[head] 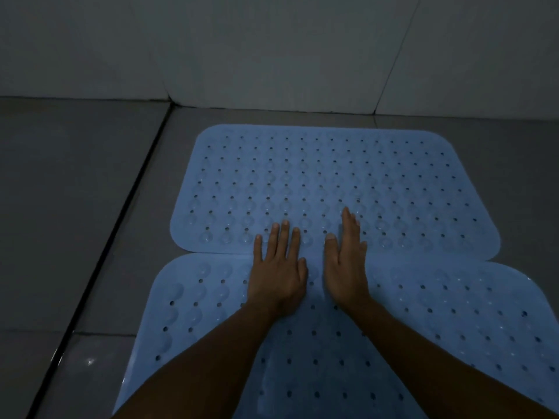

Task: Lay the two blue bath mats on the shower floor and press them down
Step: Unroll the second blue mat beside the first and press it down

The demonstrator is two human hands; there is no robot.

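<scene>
Two light blue bath mats with rows of holes and suction cups lie flat on the grey tiled shower floor (pixel 75 207). The far mat (pixel 332 176) sits close to the wall, and the near mat (pixel 453 328) lies right in front of it, their long edges meeting. My left hand (pixel 278 267) rests flat with straight, spread fingers across that seam. My right hand (pixel 344 261) lies beside it, fingers straight and together, also over the seam with fingertips on the far mat. Both forearms cover part of the near mat.
Pale tiled walls (pixel 272 49) rise just behind the far mat and meet at a corner on the left. A dark grout line or channel (pixel 115 237) runs diagonally along the floor left of the mats. Bare floor tile lies left and right of the mats.
</scene>
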